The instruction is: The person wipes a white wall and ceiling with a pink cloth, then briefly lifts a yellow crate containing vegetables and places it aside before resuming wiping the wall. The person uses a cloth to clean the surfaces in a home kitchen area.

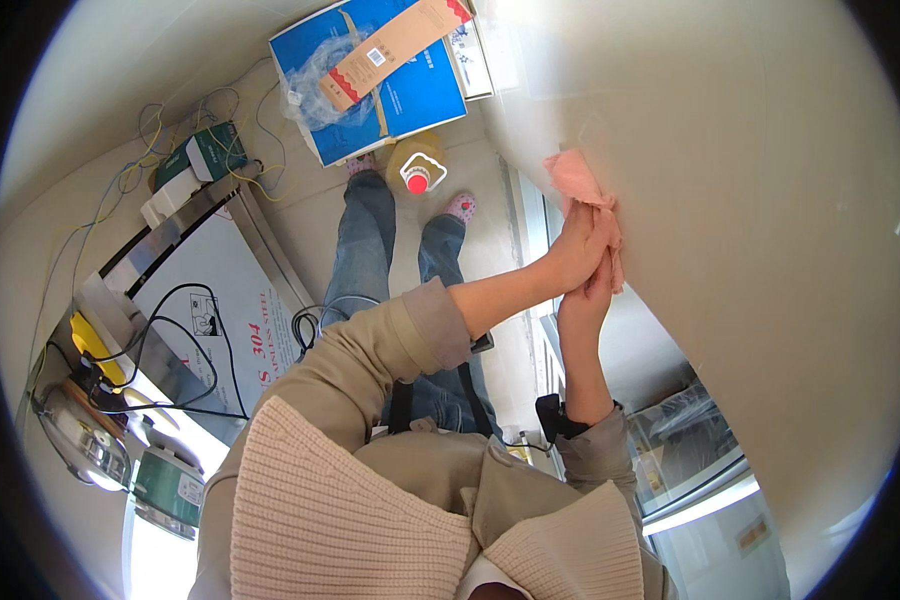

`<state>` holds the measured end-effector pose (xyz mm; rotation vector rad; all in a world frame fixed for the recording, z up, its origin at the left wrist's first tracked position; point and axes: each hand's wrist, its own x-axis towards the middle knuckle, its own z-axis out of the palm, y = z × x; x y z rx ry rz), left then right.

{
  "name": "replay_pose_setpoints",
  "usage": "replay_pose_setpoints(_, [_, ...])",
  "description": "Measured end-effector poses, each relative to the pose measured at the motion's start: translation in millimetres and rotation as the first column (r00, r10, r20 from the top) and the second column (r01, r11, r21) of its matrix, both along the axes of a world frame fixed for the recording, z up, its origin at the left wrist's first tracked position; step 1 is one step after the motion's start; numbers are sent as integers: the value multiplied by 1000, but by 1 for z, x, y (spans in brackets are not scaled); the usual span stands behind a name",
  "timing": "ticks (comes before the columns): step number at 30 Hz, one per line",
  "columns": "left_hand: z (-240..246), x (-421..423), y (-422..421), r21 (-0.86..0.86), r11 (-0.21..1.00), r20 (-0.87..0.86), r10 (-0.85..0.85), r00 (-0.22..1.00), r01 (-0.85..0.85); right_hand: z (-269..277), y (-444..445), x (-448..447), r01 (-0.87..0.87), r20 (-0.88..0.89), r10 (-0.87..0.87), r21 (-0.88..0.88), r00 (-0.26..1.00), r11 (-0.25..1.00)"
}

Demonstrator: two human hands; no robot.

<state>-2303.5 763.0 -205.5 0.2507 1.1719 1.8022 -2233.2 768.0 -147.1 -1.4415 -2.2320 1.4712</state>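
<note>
A pink cloth (pixel 576 178) is bunched at the pale wall (pixel 735 195) on the right. My left hand (pixel 581 247) reaches across from the left sleeve and grips the cloth, part of which sticks out beyond the fingers. Just below it, my right hand (pixel 589 289) meets the left one and also has hold of the cloth's lower part. The two hands overlap, so some fingers are hidden. A black band with a small device (pixel 559 420) sits around my right wrist.
Blue cardboard box (pixel 420 90) with a long brown carton (pixel 394 52) on it, beyond my feet. An oil jug with red cap (pixel 417 183) stands between box and feet. Left are a steel-topped unit (pixel 217 300), black cables and a green box (pixel 217 150). A window frame (pixel 532 225) runs beside my arms.
</note>
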Motion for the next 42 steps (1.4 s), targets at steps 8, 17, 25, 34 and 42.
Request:
replay_pose_setpoints(8, [-65,-22,13,-168,986,331,60,942,-3,-76,9,-15,-141,152,119,142,981,980])
replay_pose_setpoints(17, [-34,-49,12,-126,987,33,102,994,-97,-58,13,-37,-43,-73,48,68,996,997])
replay_pose_setpoints(25, [-61,-83,24,-167,959,-40,225,974,-228,-76,22,-71,-205,-40,214,158,976,966])
replay_pose_setpoints(34, [-68,-128,12,-138,990,-57,0,998,-8,-91,23,-117,-130,-87,128,-14,988,991])
replay_pose_setpoints(42, [-54,-158,15,-49,987,-489,111,865,-154,-74,17,-151,-16,-221,-6,-99,975,995])
